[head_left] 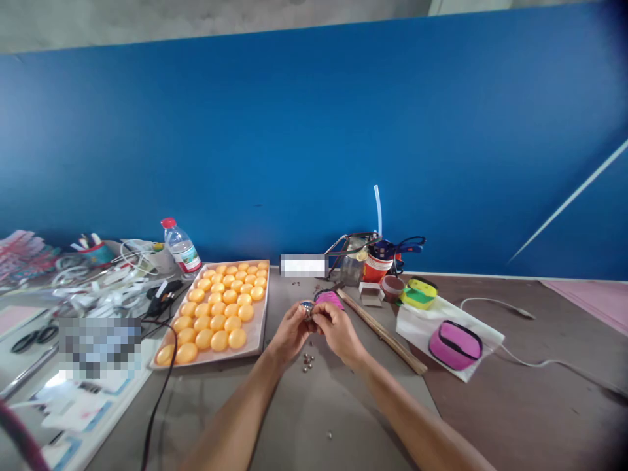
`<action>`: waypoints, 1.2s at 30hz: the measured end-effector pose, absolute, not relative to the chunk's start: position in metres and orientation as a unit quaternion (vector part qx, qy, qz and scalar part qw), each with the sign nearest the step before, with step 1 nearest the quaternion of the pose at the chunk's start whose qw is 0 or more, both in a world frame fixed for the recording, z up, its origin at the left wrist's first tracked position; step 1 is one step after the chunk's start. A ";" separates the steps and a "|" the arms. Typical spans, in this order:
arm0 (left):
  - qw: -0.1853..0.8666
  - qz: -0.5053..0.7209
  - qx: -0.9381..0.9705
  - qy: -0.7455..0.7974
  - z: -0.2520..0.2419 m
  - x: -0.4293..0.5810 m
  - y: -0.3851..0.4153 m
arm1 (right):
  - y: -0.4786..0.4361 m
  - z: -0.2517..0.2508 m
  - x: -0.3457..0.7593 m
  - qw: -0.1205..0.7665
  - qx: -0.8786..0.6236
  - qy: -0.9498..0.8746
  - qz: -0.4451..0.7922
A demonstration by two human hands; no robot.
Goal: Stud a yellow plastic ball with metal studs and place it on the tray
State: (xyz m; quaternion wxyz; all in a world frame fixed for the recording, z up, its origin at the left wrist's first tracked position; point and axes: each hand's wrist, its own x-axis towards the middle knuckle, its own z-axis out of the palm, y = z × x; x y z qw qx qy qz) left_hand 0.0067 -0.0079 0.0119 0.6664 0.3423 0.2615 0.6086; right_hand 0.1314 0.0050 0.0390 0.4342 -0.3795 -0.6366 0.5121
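Observation:
My left hand and my right hand meet over the middle of the brown table, fingers pinched together on a small round silvery piece. Just behind it lies a pink round part. A few small metal balls lie on the table under my hands. To the left stands a tray filled with several yellow domes.
A wooden stick lies diagonally right of my hands. Further right, a pink pouch rests on white paper, with a yellow-green case, a red cup and a white cable. A water bottle, cables and scissors crowd the left.

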 end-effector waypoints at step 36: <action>0.681 0.587 0.354 0.258 0.020 0.017 -0.013 | 0.010 0.042 0.137 0.451 -0.347 -0.556 0.606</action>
